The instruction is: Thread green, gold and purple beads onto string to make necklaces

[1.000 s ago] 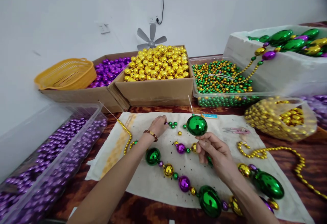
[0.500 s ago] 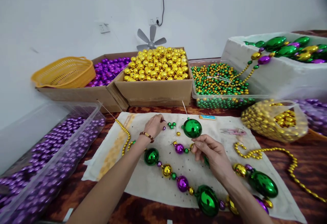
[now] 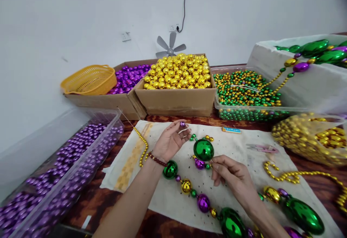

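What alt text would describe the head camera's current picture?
A person's left hand pinches a small purple bead near the upper end of a needle; the right hand holds the needle below a threaded green bead. Behind a white cloth stand boxes of beads.

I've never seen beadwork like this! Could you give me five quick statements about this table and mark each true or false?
1. The left hand has a small purple bead at its fingertips. True.
2. The right hand lies flat on the cloth. False: the right hand pinches a thin needle that runs through a large green bead.
3. The yellow basket is left of the purple balls. True.
4. The middle cardboard box is heaped with green balls. False: that box is heaped with gold balls.
5. The pink snips lie on the cloth. True.
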Tool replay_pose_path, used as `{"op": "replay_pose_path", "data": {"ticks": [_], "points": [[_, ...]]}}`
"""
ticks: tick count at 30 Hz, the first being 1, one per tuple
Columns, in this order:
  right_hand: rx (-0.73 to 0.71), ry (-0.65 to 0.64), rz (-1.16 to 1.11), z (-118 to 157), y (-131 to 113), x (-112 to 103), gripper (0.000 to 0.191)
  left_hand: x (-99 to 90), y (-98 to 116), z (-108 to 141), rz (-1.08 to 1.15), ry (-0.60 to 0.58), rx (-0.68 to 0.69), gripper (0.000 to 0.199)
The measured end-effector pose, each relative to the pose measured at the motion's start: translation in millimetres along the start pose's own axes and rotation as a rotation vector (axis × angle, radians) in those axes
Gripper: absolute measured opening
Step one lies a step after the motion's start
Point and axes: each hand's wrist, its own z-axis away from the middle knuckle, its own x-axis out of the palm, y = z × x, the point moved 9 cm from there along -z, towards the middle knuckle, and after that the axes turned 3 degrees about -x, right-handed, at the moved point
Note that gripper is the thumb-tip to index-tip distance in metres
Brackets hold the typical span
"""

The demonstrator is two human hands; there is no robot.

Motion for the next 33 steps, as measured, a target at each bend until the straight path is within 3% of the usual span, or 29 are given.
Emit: {"op": "replay_pose_path", "data": {"ticks": [15, 20, 26, 29, 33], "points": [[0.025, -0.012, 0.034, 0.0, 3.8, 1.6, 0.025, -5.8, 0.1, -0.4, 0.017, 0.006, -0.011, 0.015], [-0.07, 0.015, 0.12, -13.1, -6.3, 10.0, 0.024, -5.1, 1.9, -4.4, -0.056, 0.045, 0.029, 0.017], [-0.162, 0.1, 0.357, -36.8, -16.9, 25.6, 0.053, 2.9, -17.7, -7.4, -0.025, 0.115, 0.052, 0.019], [-0.178, 0.08, 0.491, -44.0, -16.1, 37.6, 0.06, 1.2, -22.8, -13.3, -0.051, 0.244, 0.13, 0.024], [-0.238, 0.091, 0.547, -49.0, -26.1, 37.2, 0.063, 6.5, -1.7, -21.5, -0.255, 0.347, 0.365, 0.02]]}}
